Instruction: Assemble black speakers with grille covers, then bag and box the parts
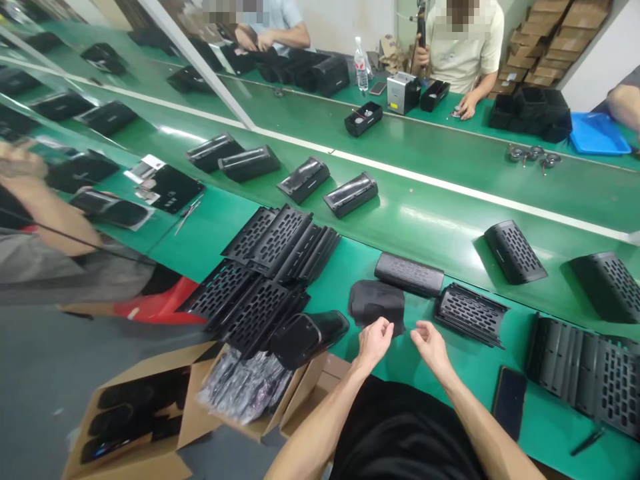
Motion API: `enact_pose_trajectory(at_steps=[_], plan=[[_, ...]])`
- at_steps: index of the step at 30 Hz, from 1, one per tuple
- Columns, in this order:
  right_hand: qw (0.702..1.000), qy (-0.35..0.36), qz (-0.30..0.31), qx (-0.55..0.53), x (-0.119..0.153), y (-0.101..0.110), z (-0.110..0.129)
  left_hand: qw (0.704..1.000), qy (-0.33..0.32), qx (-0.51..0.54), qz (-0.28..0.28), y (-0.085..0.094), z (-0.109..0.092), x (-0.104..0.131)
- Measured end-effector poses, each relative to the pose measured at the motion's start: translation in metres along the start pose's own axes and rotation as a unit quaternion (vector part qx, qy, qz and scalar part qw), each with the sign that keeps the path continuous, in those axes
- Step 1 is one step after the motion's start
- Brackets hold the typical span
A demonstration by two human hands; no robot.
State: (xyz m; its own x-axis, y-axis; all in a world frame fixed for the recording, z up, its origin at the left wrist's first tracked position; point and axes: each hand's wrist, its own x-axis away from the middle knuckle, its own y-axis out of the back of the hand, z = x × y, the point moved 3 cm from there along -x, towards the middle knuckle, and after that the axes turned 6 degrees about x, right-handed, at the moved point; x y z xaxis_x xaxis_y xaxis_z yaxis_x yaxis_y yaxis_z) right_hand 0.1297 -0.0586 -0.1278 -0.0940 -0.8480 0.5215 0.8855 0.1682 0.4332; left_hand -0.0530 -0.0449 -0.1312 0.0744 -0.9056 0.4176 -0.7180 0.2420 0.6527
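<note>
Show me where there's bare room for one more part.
The green tabletop lies bare between the right hand, the small panel stack and the phone. The belt is free too, between the rightmost glossy housing and the slotted housings. Crowded: left of the dark sheet, where the large panel stack spreads.

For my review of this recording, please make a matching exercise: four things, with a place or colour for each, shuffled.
1. Sheet
2. Bottle
3. Tray
4. Carton stack

A. Blue
B. Brown
C. Black, by the left hand
D. Transparent

Pairs: 1-C, 2-D, 3-A, 4-B
</note>
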Motion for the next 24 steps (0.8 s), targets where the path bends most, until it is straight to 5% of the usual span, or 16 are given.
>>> enact_pose_trajectory(at_steps=[7,14,24], plan=[[0.993,-0.028,0.003,0.115,-0.023,-0.016,-0.005,0.996,-0.022,0.078,0.033,-0.016,0.006,0.019],[0.978,0.001,-0.026,0.206,-0.012,-0.021,-0.001,0.992,0.078,0.061,-0.083,0.002,0.03,0.02],[0.993,-0.028,-0.073,0.093,0.005,0.005,-0.017,0.97,0.064,0.234,-0.026,-0.004,0.036,0.022]])
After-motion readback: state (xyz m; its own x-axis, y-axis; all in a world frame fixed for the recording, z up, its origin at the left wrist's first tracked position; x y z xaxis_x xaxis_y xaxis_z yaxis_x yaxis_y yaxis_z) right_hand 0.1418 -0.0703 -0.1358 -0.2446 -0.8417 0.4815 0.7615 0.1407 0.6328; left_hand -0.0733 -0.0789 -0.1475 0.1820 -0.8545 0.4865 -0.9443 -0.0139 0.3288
